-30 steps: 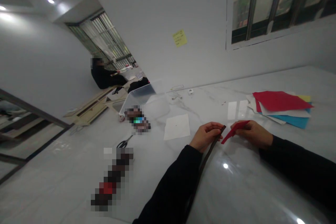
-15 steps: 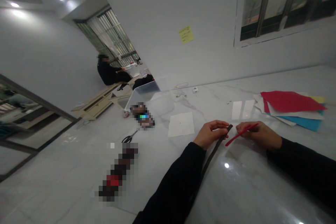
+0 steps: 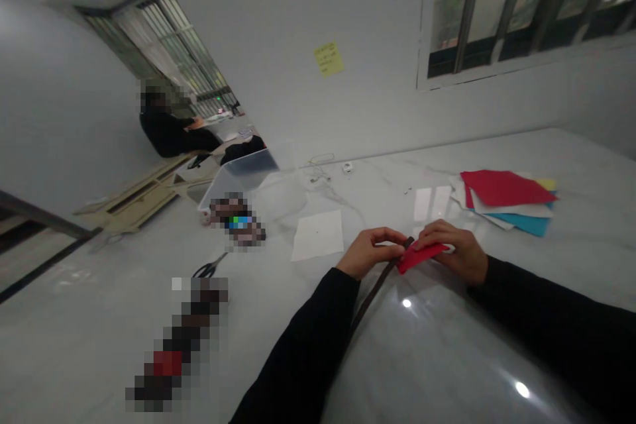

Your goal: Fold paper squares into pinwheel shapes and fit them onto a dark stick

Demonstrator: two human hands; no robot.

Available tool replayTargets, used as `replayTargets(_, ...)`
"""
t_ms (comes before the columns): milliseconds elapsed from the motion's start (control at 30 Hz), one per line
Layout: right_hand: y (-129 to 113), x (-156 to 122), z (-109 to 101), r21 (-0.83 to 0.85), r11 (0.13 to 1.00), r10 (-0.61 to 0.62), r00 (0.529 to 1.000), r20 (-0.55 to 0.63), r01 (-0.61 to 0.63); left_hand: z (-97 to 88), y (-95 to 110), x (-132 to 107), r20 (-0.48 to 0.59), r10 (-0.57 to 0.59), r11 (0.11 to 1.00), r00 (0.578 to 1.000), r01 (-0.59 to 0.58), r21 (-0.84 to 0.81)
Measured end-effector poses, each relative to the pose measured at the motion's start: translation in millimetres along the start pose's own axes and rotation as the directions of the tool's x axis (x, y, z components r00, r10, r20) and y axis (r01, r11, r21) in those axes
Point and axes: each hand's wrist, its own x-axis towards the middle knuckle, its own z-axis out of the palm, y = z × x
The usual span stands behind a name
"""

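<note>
My left hand [image 3: 370, 253] pinches a long, narrow, dark brown strip [image 3: 373, 293] close to its upper end. The strip runs down beside my left sleeve, and its lower end is out of sight. Between the fingers of my right hand [image 3: 462, 253] is a small red sheet piece [image 3: 421, 256], which looks like felt or paper. Its left edge meets the tip of the brown strip, where both hands come together just above the table. Whether the piece is wrapped round the strip or only laid against it, I cannot tell.
Red, white, blue and yellow sheets [image 3: 507, 189] lie piled at the right. A white square sheet [image 3: 318, 236] and scissors [image 3: 206, 270] lie to the left. Behind them stand a clear plastic bin [image 3: 238, 172] and a thin cable [image 3: 320, 169]. A person [image 3: 171, 129] sits far left.
My right hand has brought the red piece leftward against the strip's end and turned it so its flat face shows. The whole view has shifted, so things appear further left.
</note>
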Motion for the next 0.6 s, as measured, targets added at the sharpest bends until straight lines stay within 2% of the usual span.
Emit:
replayTargets(133, -3, 5, -1, -0.041, 0.998, -0.057, 0.998, -0.014, 0.056, -1.7, 3, 3, 0.028, -0.021, 0.999, 0.999, 0.020, 0.034)
replayTargets(600, -12, 8, -2, -0.059, 0.996, -0.077, 0.995, -0.064, 0.073, -2.3, 6, 3, 0.046, -0.016, 0.997, 0.999, 0.012, 0.082)
